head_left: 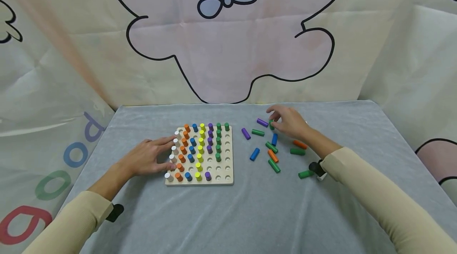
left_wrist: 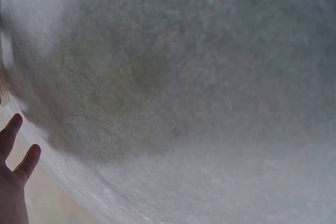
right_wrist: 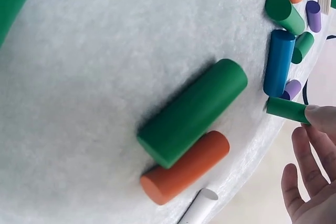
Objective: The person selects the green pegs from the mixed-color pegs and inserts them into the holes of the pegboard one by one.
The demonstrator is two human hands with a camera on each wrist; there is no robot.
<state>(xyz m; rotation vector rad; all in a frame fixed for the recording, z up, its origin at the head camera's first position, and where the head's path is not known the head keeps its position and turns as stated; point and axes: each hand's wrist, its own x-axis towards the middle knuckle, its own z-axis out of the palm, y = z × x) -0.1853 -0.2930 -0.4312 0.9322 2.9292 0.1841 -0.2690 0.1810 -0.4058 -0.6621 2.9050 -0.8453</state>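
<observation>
A light wooden pegboard (head_left: 230, 162) stands on the grey cloth, with white, orange, blue, yellow, purple and green pegs upright in columns. Several holes on its right side hold no peg. My left hand (head_left: 150, 158) lies along the board's left edge, thumb and fingers spread; in the left wrist view only some fingertips (left_wrist: 29, 163) show. Right of the board, my right hand (head_left: 290, 122) pinches a green peg (right_wrist: 286, 109) between thumb and fingers. One end of that peg is at or just above the cloth; contact is unclear.
Loose pegs lie scattered on the cloth (head_left: 214, 218) around the right hand: purple (head_left: 245, 133), blue (head_left: 254, 154), orange (head_left: 273, 156) and several green ones (head_left: 274, 166). A white peg (right_wrist: 200, 207) shows in the right wrist view. A printed curtain (head_left: 228, 47) hangs behind the table.
</observation>
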